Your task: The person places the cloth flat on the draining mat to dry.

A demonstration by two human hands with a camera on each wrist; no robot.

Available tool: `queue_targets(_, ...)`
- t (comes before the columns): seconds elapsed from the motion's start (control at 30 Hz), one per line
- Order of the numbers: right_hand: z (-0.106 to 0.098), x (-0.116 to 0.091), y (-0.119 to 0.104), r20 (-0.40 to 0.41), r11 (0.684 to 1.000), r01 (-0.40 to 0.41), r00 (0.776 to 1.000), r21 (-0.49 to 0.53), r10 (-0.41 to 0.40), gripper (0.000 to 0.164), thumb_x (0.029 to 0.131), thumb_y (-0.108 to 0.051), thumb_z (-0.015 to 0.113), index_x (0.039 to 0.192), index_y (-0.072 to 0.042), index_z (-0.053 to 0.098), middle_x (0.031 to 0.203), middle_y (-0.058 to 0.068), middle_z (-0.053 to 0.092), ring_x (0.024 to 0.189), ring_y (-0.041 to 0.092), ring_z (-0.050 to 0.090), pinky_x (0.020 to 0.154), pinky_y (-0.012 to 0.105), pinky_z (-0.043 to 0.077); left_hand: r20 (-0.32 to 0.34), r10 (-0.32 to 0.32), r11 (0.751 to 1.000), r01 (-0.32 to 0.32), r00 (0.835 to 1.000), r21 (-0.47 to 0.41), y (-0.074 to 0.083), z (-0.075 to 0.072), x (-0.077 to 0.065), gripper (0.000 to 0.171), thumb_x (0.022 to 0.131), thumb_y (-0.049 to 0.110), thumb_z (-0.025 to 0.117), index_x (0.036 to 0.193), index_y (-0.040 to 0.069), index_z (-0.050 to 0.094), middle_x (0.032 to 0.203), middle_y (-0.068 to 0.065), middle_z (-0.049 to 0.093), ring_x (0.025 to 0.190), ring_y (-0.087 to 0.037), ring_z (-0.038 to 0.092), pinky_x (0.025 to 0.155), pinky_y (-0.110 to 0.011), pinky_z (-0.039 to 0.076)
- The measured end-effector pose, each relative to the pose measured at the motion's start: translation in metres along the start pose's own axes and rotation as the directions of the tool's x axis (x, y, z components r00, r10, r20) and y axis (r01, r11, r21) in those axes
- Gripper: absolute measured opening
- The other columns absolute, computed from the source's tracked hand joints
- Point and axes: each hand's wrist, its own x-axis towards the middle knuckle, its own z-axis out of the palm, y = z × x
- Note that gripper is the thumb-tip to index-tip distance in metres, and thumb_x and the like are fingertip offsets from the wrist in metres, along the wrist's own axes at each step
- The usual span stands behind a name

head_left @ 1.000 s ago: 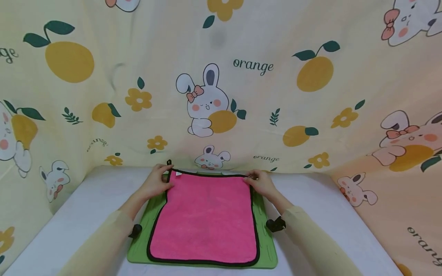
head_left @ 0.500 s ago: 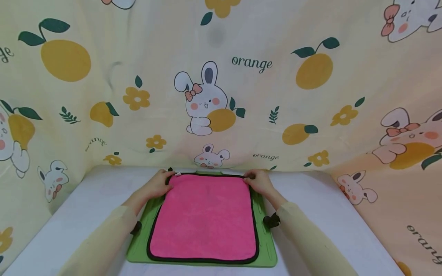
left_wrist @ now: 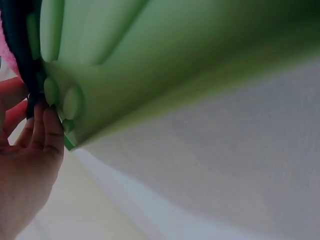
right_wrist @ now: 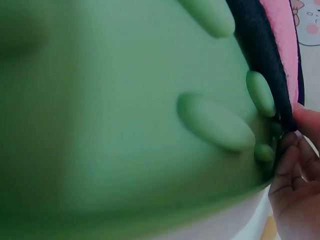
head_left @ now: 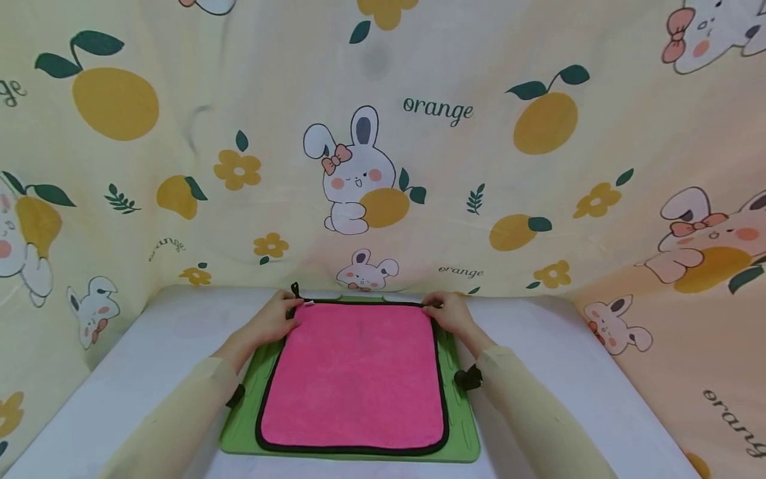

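A pink towel [head_left: 356,379] with a black border lies spread over a green board [head_left: 462,426] that has raised oval ridges. At the towel's far left corner, beside a small white tag [head_left: 308,303] and a black loop [head_left: 295,289], my left hand [head_left: 274,319] pinches the edge between thumb and fingers. My right hand [head_left: 451,313] pinches the far right corner the same way. Both wrist views show the black border [left_wrist: 20,40] caught between thumb and fingertips, close to the board's ridges [right_wrist: 215,122]. The towel covers most of the board.
The board rests on a white table [head_left: 538,372]. Behind and at both sides hangs a cream cloth [head_left: 269,80] printed with rabbits, oranges and flowers. Its lower edge meets the table just beyond the board's far side.
The towel's far left corner has come down slightly and lies flatter along the board's far edge. My left hand shifted a little with it; the right hand keeps its grip at the right corner.
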Motion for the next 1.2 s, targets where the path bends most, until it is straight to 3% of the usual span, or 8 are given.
queue_targets(0.3,0.003,0.002,0.001,0.001,0.999,0.032,0.999,-0.019,-0.032,0.014,0.096,-0.005,0.069,0.107,0.002,0.075,0.109,0.019,0.074,0.11,0.037,0.065,0.098,0.054,0.05,0.022,0.015,0.999,-0.016,1.0,0.037,0.003,0.001,0.0,0.047,0.098,-0.002,0.063,0.139,-0.022,0.05,0.138,-0.039,0.04,0.132,-0.056,0.044,0.112,-0.062,0.038)
queue_targets(0.8,0.004,-0.005,0.002,-0.044,0.999,0.041,0.998,0.008,-0.04,0.016,0.094,-0.004,0.072,0.108,0.003,0.074,0.106,0.018,0.075,0.109,0.037,0.066,0.098,0.052,0.052,0.029,-0.011,1.0,0.011,1.0,0.01,0.005,0.001,-0.004,0.046,0.102,0.0,0.055,0.142,-0.019,0.047,0.146,-0.041,0.037,0.139,-0.057,0.037,0.116,-0.063,0.034)
queue_targets(1.0,-0.008,-0.027,-0.003,-0.004,0.994,0.108,0.994,-0.006,-0.108,0.029,0.096,-0.01,0.072,0.121,0.005,0.07,0.116,0.02,0.072,0.111,0.04,0.067,0.097,0.054,0.054,0.018,-0.012,1.0,0.012,1.0,0.003,0.017,-0.002,-0.018,0.051,0.101,0.004,0.058,0.144,-0.019,0.044,0.147,-0.043,0.036,0.138,-0.058,0.037,0.114,-0.065,0.035)
queue_targets(1.2,-0.015,-0.068,-0.024,0.132,0.975,0.191,0.975,-0.111,-0.176,0.046,0.1,-0.022,0.069,0.139,0.002,0.062,0.142,0.02,0.061,0.135,0.042,0.054,0.113,0.057,0.042,0.018,0.045,0.995,-0.046,0.999,0.089,0.029,-0.001,-0.043,0.057,0.1,0.011,0.066,0.146,-0.016,0.046,0.153,-0.038,0.037,0.14,-0.057,0.038,0.112,-0.065,0.037)
